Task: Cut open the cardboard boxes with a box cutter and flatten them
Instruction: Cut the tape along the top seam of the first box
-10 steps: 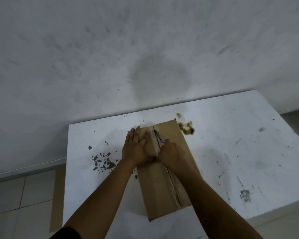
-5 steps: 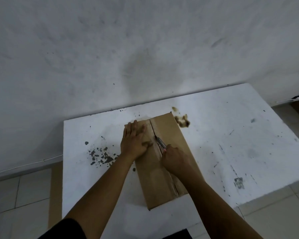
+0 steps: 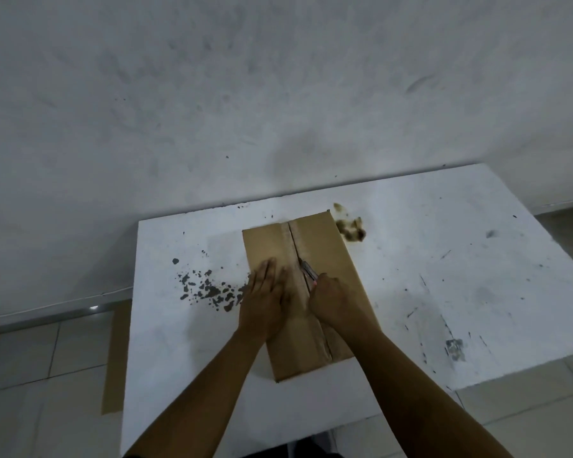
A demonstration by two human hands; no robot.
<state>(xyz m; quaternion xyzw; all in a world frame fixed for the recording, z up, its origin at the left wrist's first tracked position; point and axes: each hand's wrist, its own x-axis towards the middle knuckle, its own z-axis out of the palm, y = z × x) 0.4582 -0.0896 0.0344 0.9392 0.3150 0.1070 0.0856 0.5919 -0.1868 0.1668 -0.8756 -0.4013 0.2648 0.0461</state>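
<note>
Box cutter (image 3: 307,272) clamped in right fingers (image 3: 321,285) on box (image 3: 325,246) seam; left fingers (image 3: 267,276) flat beside.

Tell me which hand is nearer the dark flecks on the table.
Left. The left hand presses the cardboard box right beside the dark flecks; the right hand grips the box cutter farther away.

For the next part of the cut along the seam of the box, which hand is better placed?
The right hand. It already grips the box cutter, whose blade sits in the centre seam of the cardboard box. The left hand lies flat on the box beside the seam, probably steadying it.
</note>
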